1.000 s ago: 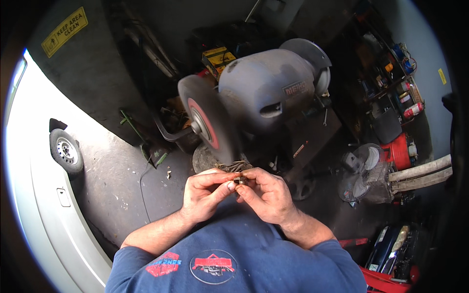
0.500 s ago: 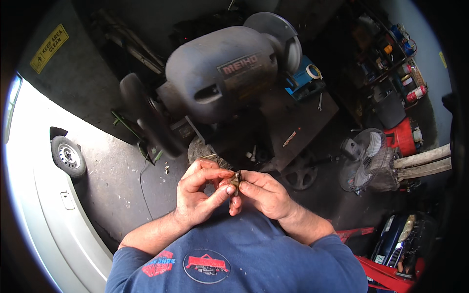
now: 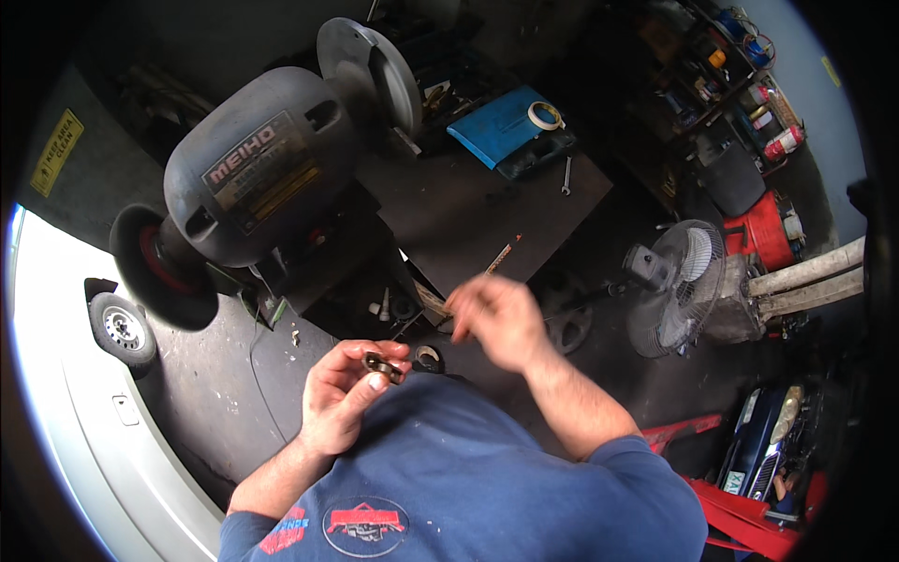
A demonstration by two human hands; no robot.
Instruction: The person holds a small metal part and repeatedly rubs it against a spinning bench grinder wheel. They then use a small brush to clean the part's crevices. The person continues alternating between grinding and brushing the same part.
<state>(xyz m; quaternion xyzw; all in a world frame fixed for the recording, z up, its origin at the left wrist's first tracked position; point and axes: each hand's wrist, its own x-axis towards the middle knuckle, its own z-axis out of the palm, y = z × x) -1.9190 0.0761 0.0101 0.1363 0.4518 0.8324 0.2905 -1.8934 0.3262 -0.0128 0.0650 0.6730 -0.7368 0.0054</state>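
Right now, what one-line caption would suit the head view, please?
Left hand holding a small metal part, blurred right hand apart from it, bench grinder ahead.

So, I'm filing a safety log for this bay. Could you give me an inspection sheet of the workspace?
Surface: dark bench top, partly covered toward its far side.
Work items: small metal part in the left hand; bench grinder beyond it.
Clutter: blue case, roll of tape and wrench on the bench top.
Hands: left hand pinches the part; right hand raised and blurred, contents unclear.
Cables: thin dark cable on the floor at left.
Surroundings: white vehicle at left; caged fan and loaded wall shelves at right.
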